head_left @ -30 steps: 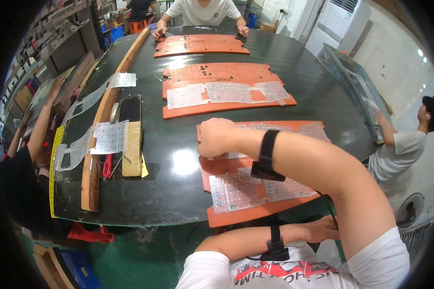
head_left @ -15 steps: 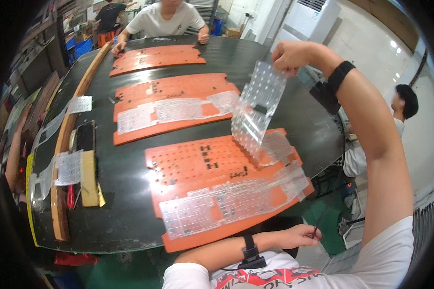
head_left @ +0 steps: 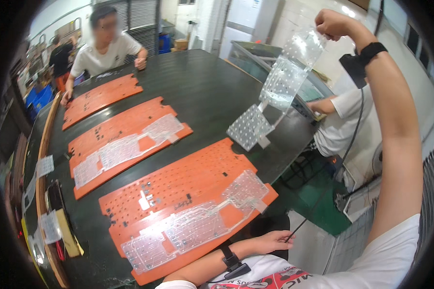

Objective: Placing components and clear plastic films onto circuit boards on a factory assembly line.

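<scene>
Nearest, at about six o'clock, the left hand (head_left: 275,239) lay off the table's edge by the person's body, fingers loosely curled and holding nothing, just beside a thin black cable (head_left: 323,200). Just above it, the nearest orange plate (head_left: 178,185) lay flat on the dark table (head_left: 202,96), with a clear dotted membrane sheet (head_left: 193,226) along its near edge. Further out, toward ten o'clock, a second orange plate (head_left: 130,127) carried its own clear sheet — and a third orange plate (head_left: 99,96) lay beyond, under a co-worker's hand (head_left: 65,98). Up at one o'clock, the right hand (head_left: 333,23) was raised high, fingers clenched on the top of a long clear membrane sheet (head_left: 279,89) — it hung down in the air, its lower end above the table's far-right edge.
</scene>
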`<state>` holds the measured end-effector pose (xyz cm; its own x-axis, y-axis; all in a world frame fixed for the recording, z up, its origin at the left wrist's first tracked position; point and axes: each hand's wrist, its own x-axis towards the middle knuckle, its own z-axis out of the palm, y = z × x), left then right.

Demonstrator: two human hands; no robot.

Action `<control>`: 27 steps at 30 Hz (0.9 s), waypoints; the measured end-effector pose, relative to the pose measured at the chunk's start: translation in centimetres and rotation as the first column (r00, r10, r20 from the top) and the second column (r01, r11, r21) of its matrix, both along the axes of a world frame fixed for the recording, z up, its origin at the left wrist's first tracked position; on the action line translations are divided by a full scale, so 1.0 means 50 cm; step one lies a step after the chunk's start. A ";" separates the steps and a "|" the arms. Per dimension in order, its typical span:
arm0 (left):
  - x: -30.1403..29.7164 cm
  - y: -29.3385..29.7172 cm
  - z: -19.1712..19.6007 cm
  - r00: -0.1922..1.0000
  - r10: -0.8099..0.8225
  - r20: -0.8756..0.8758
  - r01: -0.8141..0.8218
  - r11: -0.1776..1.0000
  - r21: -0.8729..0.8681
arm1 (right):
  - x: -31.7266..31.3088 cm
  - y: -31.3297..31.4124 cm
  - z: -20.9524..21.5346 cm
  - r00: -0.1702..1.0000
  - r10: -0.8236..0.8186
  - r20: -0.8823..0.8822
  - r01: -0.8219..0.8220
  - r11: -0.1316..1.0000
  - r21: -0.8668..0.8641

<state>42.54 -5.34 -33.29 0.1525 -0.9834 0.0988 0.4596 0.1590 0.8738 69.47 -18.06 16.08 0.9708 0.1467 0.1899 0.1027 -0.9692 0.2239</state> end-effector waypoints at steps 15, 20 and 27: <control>-0.017 -0.042 0.011 0.846 -0.533 0.002 0.505 0.803 0.316 | -0.653 -0.627 -0.107 0.577 -0.812 -0.091 0.739 0.471 0.481; -0.033 -0.075 0.008 0.816 -0.578 0.001 0.548 0.775 0.316 | -0.766 -0.783 -0.285 0.520 -0.758 -0.394 0.834 0.350 0.427; 0.004 -0.069 -0.017 0.845 -0.534 -0.032 0.460 0.695 0.553 | -0.694 -0.848 -0.756 0.410 -0.848 -0.336 0.861 0.238 0.450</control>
